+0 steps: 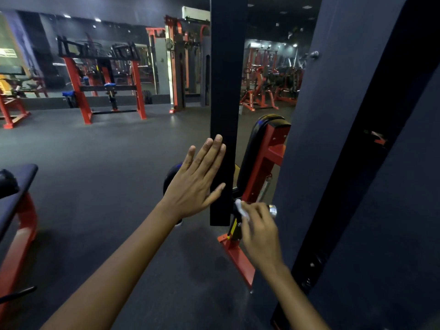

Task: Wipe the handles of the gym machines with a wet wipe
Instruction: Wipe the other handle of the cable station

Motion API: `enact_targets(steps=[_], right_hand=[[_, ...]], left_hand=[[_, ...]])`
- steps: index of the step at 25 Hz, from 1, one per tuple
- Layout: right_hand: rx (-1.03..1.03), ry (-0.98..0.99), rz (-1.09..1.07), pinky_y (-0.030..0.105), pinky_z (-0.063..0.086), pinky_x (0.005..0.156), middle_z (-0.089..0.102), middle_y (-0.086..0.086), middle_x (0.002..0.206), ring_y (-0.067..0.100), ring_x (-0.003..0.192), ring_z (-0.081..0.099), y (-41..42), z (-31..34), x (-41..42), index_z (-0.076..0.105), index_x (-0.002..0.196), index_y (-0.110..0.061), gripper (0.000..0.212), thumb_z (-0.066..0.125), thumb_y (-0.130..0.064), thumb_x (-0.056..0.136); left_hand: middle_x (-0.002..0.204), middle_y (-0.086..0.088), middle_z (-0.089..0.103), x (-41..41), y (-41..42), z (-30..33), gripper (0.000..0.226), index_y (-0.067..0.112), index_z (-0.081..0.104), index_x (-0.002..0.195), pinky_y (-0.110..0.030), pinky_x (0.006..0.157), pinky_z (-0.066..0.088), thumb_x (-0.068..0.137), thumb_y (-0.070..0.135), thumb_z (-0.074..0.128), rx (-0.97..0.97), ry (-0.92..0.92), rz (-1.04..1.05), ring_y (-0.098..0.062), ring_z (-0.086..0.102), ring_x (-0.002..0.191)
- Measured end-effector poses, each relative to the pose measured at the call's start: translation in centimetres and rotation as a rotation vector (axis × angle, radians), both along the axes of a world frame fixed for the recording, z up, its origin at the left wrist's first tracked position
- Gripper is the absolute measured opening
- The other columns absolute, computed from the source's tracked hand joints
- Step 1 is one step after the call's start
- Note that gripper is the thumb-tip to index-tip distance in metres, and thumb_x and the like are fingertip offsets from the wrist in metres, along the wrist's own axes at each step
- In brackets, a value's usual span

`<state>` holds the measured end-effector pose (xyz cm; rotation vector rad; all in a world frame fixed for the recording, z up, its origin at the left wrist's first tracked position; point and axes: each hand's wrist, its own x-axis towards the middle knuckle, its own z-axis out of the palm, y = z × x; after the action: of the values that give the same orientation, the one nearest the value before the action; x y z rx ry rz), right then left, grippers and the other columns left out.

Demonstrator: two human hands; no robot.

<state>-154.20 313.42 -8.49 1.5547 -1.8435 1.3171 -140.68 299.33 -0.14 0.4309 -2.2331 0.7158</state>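
Left hand (pixel 194 181) lay spread flat against the black upright (pixel 225 115). Right hand (pixel 260 231), nearer, pinched the wet wipe (pixel 241 208) on the handle (pixel 272 210), whose long axis ran rightward.

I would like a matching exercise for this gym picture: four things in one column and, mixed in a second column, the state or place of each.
Column 1:
1. left hand
2. right hand
3. white wet wipe
4. shiny silver handle end

Column 2:
A. sticks out past the fingers of the wiping hand
B. flat, fingers straight, against the black upright post
C. curled round the wipe
D. pinched under fingers, on the handle

Pairs: 1-B, 2-C, 3-D, 4-A
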Motion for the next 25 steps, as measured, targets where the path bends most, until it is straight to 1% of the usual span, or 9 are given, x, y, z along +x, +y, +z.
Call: enact_targets(steps=[3,5,7,10,13,17,21,22,25], right_hand=[[0.13,0.11,-0.053,0.031,0.052,0.069,0.056,0.005,0.098,0.019,0.082,0.056,-1.5,-2.6,1.0,0.059,0.119,-0.004,0.033,0.045,-0.009,0.09],[0.166,0.133,-0.073,0.035,0.054,0.066,0.055,0.006,0.097,0.021,0.082,0.057,-2.3,-2.5,0.7,0.059,0.114,-0.004,0.029,0.045,-0.008,0.089],[0.161,0.158,-0.115,0.035,0.053,0.06,0.054,0.007,0.09,0.022,0.075,0.056,-2.4,-2.4,0.2,0.062,0.105,-0.005,0.024,0.046,-0.009,0.087],[0.084,0.089,-0.185,0.035,0.05,0.05,0.053,0.008,0.083,0.023,0.065,0.055,-1.5,-2.0,-1.1,0.062,0.09,-0.006,0.012,0.057,-0.001,0.08],[0.028,-0.001,-0.258,0.029,0.047,0.045,0.052,0.009,0.08,0.021,0.056,0.052,-0.4,-1.6,-3.3,0.061,0.083,-0.002,0.019,0.071,0.008,0.07],[0.007,-0.117,-0.354,0.027,0.04,0.045,0.048,0.009,0.079,0.019,0.053,0.046,0.7,-2.1,-5.8,0.055,0.079,-0.001,0.018,0.069,0.008,0.072],[-0.033,-0.191,-0.331,0.015,0.031,0.049,0.049,0.007,0.083,0.014,0.057,0.044,0.5,-2.3,-5.7,0.057,0.081,-0.001,0.016,0.066,0.009,0.074],[-0.046,-0.19,-0.318,0.015,0.032,0.049,0.049,0.007,0.083,0.014,0.057,0.044,0.4,-2.3,-5.2,0.057,0.081,-0.001,0.016,0.066,0.009,0.073],[-0.041,-0.18,-0.228,0.026,0.043,0.052,0.052,0.006,0.086,0.015,0.063,0.05,-0.7,-2.8,-3.5,0.059,0.084,-0.003,0.017,0.066,0.008,0.074]], left_hand=[[0.158,-0.009,-0.018,-0.2,-0.2,-0.2,0.079,0.005,-0.005,0.151,-0.046,0.119,0.002,0.097,0.045,0.037,0.017,0.008,-0.022,-0.025,-0.006,0.148],[0.158,-0.01,-0.017,-0.3,-0.2,-0.2,0.079,0.005,-0.003,0.151,-0.046,0.119,0.002,0.097,0.045,0.037,0.021,0.007,-0.019,-0.026,-0.005,0.148],[0.158,-0.01,-0.016,-0.4,-0.1,0.0,0.079,0.005,-0.003,0.151,-0.046,0.119,0.002,0.097,0.045,0.038,0.029,0.002,-0.011,-0.026,-0.005,0.148],[0.158,-0.01,-0.016,-0.4,-0.3,-0.1,0.081,0.005,-0.005,0.151,-0.046,0.119,0.001,0.096,0.045,0.04,0.031,-0.013,0.007,-0.025,-0.005,0.148],[0.158,-0.011,-0.015,-0.3,-0.5,-0.3,0.082,0.005,-0.005,0.151,-0.046,0.119,0.002,0.096,0.044,0.043,0.034,-0.026,0.012,-0.025,-0.004,0.148],[0.158,-0.009,-0.019,-0.6,-0.7,-0.4,0.083,0.005,-0.006,0.151,-0.046,0.119,0.004,0.096,0.044,0.042,0.054,-0.03,-0.007,-0.025,-0.006,0.148],[0.157,-0.009,-0.021,-0.9,-0.7,-0.5,0.084,0.005,-0.007,0.151,-0.044,0.12,0.002,0.096,0.044,0.043,0.061,-0.021,-0.013,-0.024,-0.008,0.148],[0.157,-0.009,-0.021,-0.9,-0.7,-0.5,0.084,0.005,-0.007,0.151,-0.044,0.12,0.001,0.096,0.044,0.043,0.058,-0.022,-0.009,-0.024,-0.008,0.148],[0.157,-0.009,-0.023,-0.7,-0.8,-0.5,0.084,0.006,-0.009,0.15,-0.044,0.119,0.001,0.096,0.045,0.042,0.058,-0.025,-0.006,-0.024,-0.01,0.147]])
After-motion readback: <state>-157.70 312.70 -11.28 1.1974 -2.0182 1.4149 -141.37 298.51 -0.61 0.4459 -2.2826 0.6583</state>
